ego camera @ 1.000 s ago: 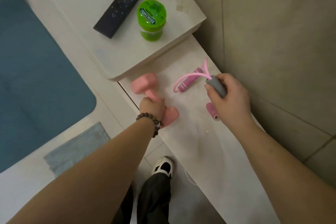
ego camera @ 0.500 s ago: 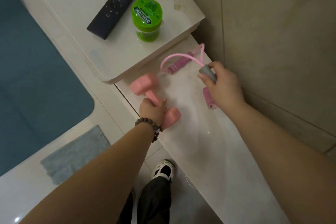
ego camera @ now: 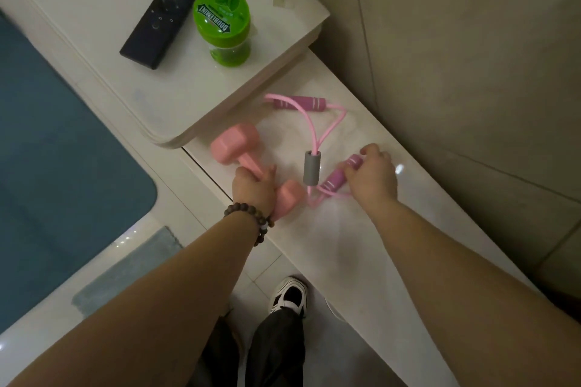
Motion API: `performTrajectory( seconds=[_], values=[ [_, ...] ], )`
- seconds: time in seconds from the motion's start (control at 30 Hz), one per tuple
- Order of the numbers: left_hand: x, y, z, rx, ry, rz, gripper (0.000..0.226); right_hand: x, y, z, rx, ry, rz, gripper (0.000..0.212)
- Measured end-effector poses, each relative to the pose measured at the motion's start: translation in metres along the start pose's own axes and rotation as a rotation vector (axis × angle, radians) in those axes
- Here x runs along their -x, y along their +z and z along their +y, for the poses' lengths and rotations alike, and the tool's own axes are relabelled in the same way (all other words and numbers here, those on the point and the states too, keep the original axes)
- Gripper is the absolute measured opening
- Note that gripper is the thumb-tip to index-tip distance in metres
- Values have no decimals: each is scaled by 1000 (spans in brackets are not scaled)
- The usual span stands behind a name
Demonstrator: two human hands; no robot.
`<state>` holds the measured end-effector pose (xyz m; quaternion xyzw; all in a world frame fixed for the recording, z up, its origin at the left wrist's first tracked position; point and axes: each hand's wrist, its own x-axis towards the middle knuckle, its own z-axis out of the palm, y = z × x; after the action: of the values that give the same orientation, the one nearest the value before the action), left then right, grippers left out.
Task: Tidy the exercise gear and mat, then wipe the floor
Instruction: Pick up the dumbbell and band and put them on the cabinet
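A pink dumbbell (ego camera: 234, 143) lies on the low white shelf (ego camera: 361, 229), and my left hand (ego camera: 254, 187) grips its bar. To its right lies a pink resistance band (ego camera: 317, 122) with a grey middle sleeve (ego camera: 311, 168). One purple handle (ego camera: 301, 103) rests at the back by the cabinet. My right hand (ego camera: 372, 176) grips the other purple handle (ego camera: 338, 181) near the front. The blue exercise mat (ego camera: 56, 151) lies on the floor at the left.
A black remote (ego camera: 166, 11) and a green gum bottle (ego camera: 223, 27) stand on the higher cabinet top (ego camera: 267, 50). A grey-blue cloth (ego camera: 125, 270) lies on the floor by the mat. The tiled wall (ego camera: 471, 56) runs along the right. My shoe (ego camera: 290, 295) is below.
My right hand let go of the grey sleeve, which now lies on the shelf, and moved onto the near purple handle. The band is laid out flat. The left hand stays on the dumbbell.
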<state>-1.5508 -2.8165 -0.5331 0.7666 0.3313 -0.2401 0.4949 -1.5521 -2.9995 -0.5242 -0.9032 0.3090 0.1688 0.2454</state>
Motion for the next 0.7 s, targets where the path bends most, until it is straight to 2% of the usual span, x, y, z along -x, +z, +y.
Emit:
performTrajectory(
  seconds=[0.1,0.2,0.4,0.47,0.6,0.67,0.7],
  values=[
    [-2,1,-3,5,15,5,33,-4,14,-11,32,36,0,48],
    [-3,1,-4,-16,10,1,37,-6,12,-17,-43,80,-11,38],
    [-1,0,-1,-33,-10,-16,35,11,-36,19,-207,74,208,37],
    [-1,-1,-1,-27,-9,-17,40,15,-46,43,-154,102,209,38],
    [2,-3,3,-43,8,-35,47,17,-47,74,71,133,88,43],
    [2,-3,4,-45,9,-28,45,22,-41,66,95,43,126,43],
    [3,-3,4,-47,4,-26,43,26,-35,59,102,-68,125,44]
  ],
)
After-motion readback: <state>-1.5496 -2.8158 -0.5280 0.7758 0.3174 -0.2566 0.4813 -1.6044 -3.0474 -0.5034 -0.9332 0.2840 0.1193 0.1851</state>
